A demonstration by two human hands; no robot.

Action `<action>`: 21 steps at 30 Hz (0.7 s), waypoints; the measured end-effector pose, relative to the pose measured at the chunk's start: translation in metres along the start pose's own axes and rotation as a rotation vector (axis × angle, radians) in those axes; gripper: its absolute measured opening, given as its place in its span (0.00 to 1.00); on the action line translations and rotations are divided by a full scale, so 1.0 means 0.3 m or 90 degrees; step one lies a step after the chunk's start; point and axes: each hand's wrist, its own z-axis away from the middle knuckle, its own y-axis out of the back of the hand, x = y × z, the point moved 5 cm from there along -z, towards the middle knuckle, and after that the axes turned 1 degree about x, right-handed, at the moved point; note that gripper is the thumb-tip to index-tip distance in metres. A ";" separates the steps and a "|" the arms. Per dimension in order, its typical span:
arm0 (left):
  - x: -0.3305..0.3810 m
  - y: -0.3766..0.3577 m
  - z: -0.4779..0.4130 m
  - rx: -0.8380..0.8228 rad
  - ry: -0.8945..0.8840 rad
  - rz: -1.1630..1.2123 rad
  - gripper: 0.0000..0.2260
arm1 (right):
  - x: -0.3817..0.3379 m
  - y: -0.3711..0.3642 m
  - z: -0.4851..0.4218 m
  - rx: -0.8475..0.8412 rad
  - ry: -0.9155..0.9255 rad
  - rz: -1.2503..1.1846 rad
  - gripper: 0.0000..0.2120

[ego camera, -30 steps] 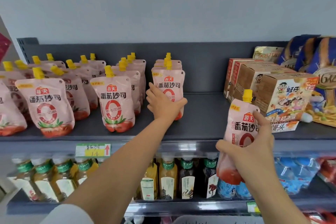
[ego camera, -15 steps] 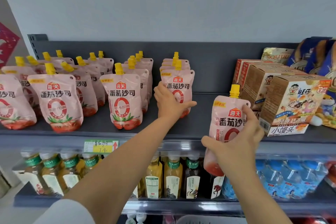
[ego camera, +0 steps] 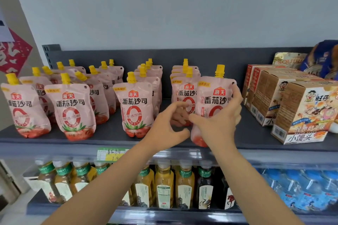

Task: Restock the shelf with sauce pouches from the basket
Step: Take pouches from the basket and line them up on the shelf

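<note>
gripping a pink, yellow-capped sauce pouch (ego camera: 214, 100), the right hand (ego camera: 219, 124) holds it upright; left hand (ego camera: 164, 128) loose.

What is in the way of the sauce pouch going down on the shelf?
Nothing visible blocks it. The right hand holds the pouch upright at the front of the shelf, just right of the rightmost pouch row. The dark shelf beneath looks bare. The left hand is open beside it, and the snack boxes stand apart, further right.

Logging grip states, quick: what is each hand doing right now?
Left hand: open, fingers curled, holding nothing.
Right hand: closed on a sauce pouch, at the shelf's front edge.
</note>
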 end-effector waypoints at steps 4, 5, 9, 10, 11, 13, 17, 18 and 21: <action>0.015 0.009 0.016 -0.077 -0.032 -0.050 0.31 | -0.019 -0.083 -0.051 0.008 0.014 -0.005 0.55; 0.012 0.007 0.013 -0.090 -0.027 -0.053 0.32 | -0.013 -0.103 -0.055 0.010 0.004 -0.008 0.54; -0.025 0.010 -0.028 -0.107 0.012 -0.072 0.31 | 0.032 -0.155 -0.043 0.003 -0.006 -0.021 0.54; -0.040 0.012 -0.036 -0.114 0.025 -0.078 0.30 | 0.044 -0.160 -0.041 -0.002 -0.005 -0.024 0.54; -0.056 0.015 -0.040 -0.124 0.041 -0.084 0.30 | 0.054 -0.163 -0.040 -0.010 -0.006 -0.024 0.55; -0.084 0.018 -0.042 -0.137 0.074 -0.076 0.32 | 0.073 -0.167 -0.043 -0.033 0.002 -0.020 0.56; -0.101 0.031 -0.048 -0.103 0.110 -0.031 0.34 | 0.103 -0.156 -0.055 -0.070 0.043 -0.026 0.53; -0.096 0.033 -0.051 -0.095 0.115 -0.022 0.36 | 0.109 -0.150 -0.059 -0.078 0.051 -0.033 0.52; -0.073 0.018 -0.057 -0.111 0.096 -0.025 0.44 | 0.121 -0.142 -0.073 -0.106 0.061 -0.032 0.51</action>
